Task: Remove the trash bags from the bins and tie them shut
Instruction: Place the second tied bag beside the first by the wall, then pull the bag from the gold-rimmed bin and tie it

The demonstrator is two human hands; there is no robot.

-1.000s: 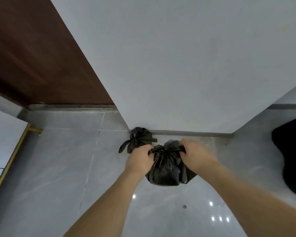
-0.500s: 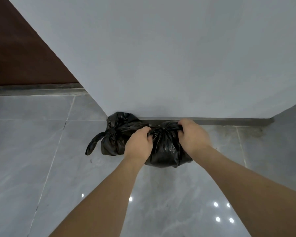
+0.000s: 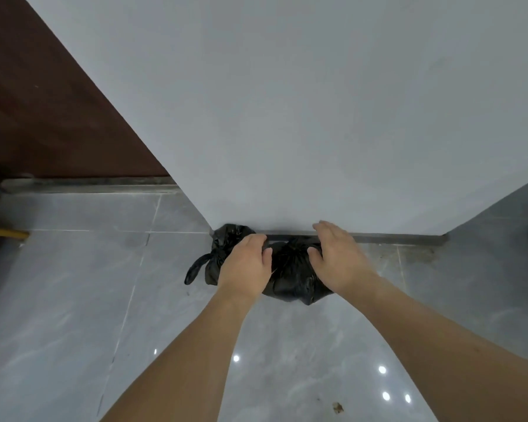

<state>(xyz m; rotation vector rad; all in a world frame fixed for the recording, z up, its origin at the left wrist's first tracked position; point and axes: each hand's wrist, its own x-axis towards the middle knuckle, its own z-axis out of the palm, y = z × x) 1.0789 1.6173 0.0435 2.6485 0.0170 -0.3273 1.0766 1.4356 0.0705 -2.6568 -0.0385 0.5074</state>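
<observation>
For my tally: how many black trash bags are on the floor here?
2. One bag lies between the hands by the wall; the other bag lies left of it, partly behind the left hand. None else shows.

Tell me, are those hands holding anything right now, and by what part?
Nothing is clearly gripped. The left hand and right hand lie with relaxed, fairly straight fingers on either side of the black trash bag's gathered top, which sits on the floor.

Two tied trash bags sit side by side on the floor (image 3: 73, 300) against the wall (image 3: 287, 117): the left bag (image 3: 223, 254), then the right bag (image 3: 290, 269). The left hand (image 3: 246, 266) and right hand (image 3: 336, 257) flank the right bag.
</observation>
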